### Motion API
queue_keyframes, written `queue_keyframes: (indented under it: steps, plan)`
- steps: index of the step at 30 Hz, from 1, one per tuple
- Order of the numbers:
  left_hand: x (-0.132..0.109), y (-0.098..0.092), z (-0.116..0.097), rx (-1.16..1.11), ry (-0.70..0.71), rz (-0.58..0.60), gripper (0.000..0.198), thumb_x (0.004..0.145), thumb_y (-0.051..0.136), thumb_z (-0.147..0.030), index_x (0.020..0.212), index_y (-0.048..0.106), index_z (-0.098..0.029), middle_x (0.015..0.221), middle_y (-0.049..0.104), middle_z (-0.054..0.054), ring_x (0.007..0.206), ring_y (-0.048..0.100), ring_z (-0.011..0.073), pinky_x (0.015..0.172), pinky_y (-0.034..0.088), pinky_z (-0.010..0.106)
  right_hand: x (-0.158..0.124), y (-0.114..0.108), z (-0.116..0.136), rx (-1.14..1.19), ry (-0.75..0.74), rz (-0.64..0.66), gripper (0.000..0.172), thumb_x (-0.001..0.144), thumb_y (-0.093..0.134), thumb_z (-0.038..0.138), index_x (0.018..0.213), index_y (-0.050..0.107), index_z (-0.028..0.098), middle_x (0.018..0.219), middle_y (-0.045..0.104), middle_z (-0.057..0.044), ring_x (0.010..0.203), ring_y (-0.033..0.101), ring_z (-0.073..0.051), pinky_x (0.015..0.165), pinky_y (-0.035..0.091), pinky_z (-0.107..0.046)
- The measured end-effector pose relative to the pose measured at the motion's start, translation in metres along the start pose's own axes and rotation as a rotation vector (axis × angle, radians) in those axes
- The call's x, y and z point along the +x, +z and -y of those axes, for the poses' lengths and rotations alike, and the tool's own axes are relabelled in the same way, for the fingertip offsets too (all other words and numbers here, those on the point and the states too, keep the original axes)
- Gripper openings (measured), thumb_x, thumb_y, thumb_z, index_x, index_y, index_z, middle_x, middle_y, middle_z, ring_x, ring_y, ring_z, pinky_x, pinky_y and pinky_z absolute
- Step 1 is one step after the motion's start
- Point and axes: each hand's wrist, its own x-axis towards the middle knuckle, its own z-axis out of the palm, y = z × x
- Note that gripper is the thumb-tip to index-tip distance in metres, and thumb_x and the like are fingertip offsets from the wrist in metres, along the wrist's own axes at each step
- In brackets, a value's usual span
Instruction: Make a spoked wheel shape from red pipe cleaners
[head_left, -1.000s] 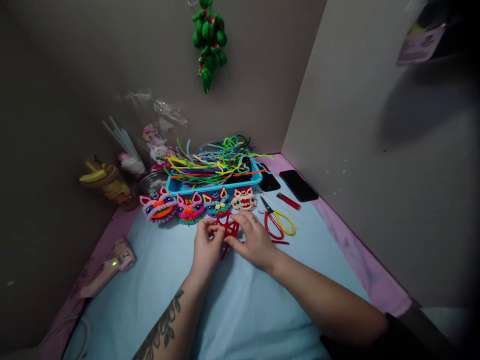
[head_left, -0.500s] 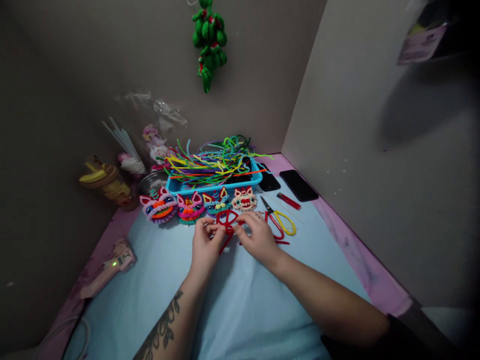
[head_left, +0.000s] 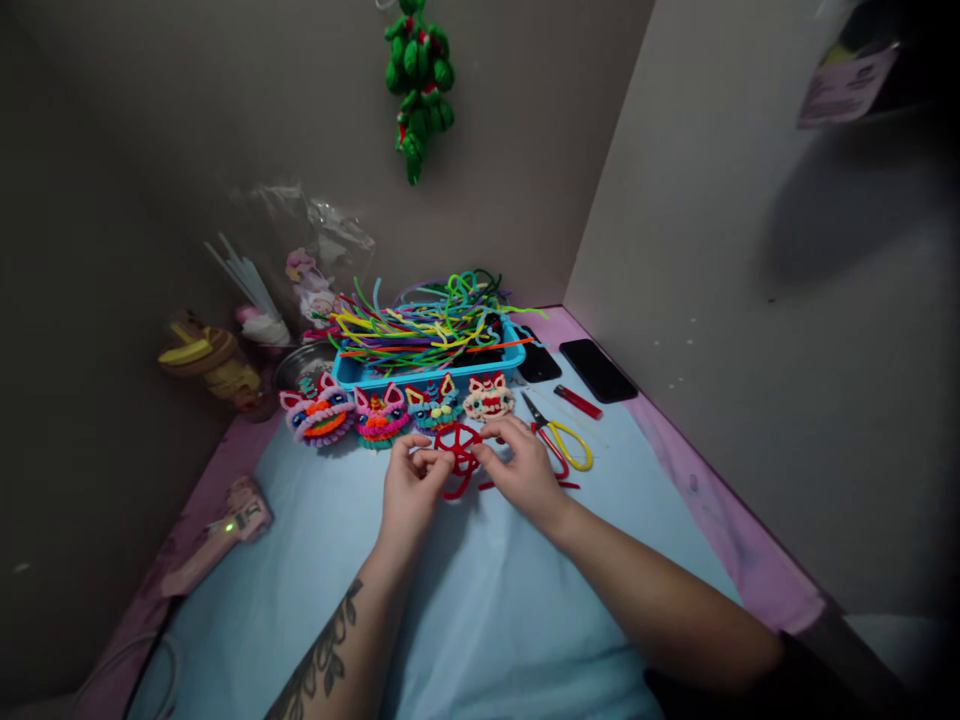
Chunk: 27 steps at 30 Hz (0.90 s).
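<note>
Between my hands is a red pipe-cleaner frame point(head_left: 459, 447), round with spokes meeting at its middle; a loose end curls down below it. My left hand point(head_left: 414, 485) pinches its left edge between thumb and fingers. On the opposite edge, my right hand point(head_left: 519, 472) is closed on the same frame. Just to the right lie scissors point(head_left: 559, 437) with one yellow and one red handle, and red pipe-cleaner pieces show partly under my right hand. Behind the frame stand several small lion-like heads of coloured pipe cleaner, one of them cream and red point(head_left: 489, 399).
A blue tray point(head_left: 420, 382) heaped with coloured pipe cleaners stands at the back. Two dark phones, one at the right edge point(head_left: 598, 370), and a red lighter point(head_left: 578, 402) lie nearby. At left are a pink glue gun point(head_left: 225, 535), a metal bowl point(head_left: 289, 368) and a lidded cup point(head_left: 225, 370).
The red frame has turned to face me more fully, and its loose end now curves below it instead of sticking straight down-left. My hands have barely shifted.
</note>
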Motion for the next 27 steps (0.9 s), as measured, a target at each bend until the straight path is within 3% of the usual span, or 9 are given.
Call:
queue_keyframes:
  steps: [14, 18, 21, 24, 27]
  plan:
    - [-0.003, 0.002, -0.006, 0.001, 0.032, -0.032, 0.041, 0.063, 0.073, -0.031, 0.088, 0.042, -0.021, 0.06, 0.063, -0.005, 0.054, 0.057, 0.0105, 0.055, 0.04, 0.02, 0.0, 0.0, -0.002, 0.087, 0.038, 0.046, 0.009, 0.081, 0.058, 0.028, 0.085, 0.056, 0.02, 0.083, 0.059, -0.003, 0.078, 0.057, -0.017, 0.07, 0.047, -0.029]
    - [-0.004, 0.002, -0.006, -0.004, 0.049, -0.061, 0.038, 0.066, 0.071, -0.028, 0.089, 0.041, -0.021, 0.06, 0.062, -0.006, 0.055, 0.057, 0.0096, 0.057, 0.04, 0.02, -0.003, -0.005, -0.001, 0.014, -0.135, -0.017, 0.025, 0.084, 0.056, 0.037, 0.101, 0.056, 0.02, 0.098, 0.058, -0.009, 0.095, 0.055, -0.023, 0.081, 0.046, -0.038]
    - [-0.002, 0.001, -0.003, -0.045, 0.045, -0.079, 0.039, 0.066, 0.071, -0.026, 0.091, 0.042, -0.021, 0.061, 0.063, -0.006, 0.054, 0.056, 0.0089, 0.057, 0.04, 0.02, -0.008, -0.005, 0.001, -0.075, -0.386, 0.081, 0.036, 0.081, 0.059, 0.046, 0.106, 0.056, 0.02, 0.089, 0.06, -0.008, 0.086, 0.054, -0.023, 0.078, 0.045, -0.038]
    - [0.0, -0.002, 0.002, -0.11, 0.011, -0.086, 0.042, 0.065, 0.072, -0.026, 0.093, 0.041, -0.021, 0.064, 0.063, -0.005, 0.054, 0.057, 0.0085, 0.058, 0.042, 0.02, -0.011, 0.001, 0.003, -0.241, -0.496, 0.281, 0.022, 0.084, 0.057, 0.036, 0.098, 0.061, 0.02, 0.076, 0.06, -0.005, 0.074, 0.052, -0.02, 0.068, 0.043, -0.033]
    - [0.001, -0.003, 0.007, -0.132, -0.008, -0.093, 0.042, 0.065, 0.072, -0.027, 0.092, 0.041, -0.021, 0.063, 0.062, -0.006, 0.053, 0.056, 0.008, 0.057, 0.042, 0.02, -0.013, 0.008, 0.005, -0.327, -0.507, 0.341, 0.012, 0.085, 0.05, 0.018, 0.085, 0.062, 0.02, 0.071, 0.06, -0.004, 0.073, 0.053, -0.018, 0.067, 0.042, -0.03]
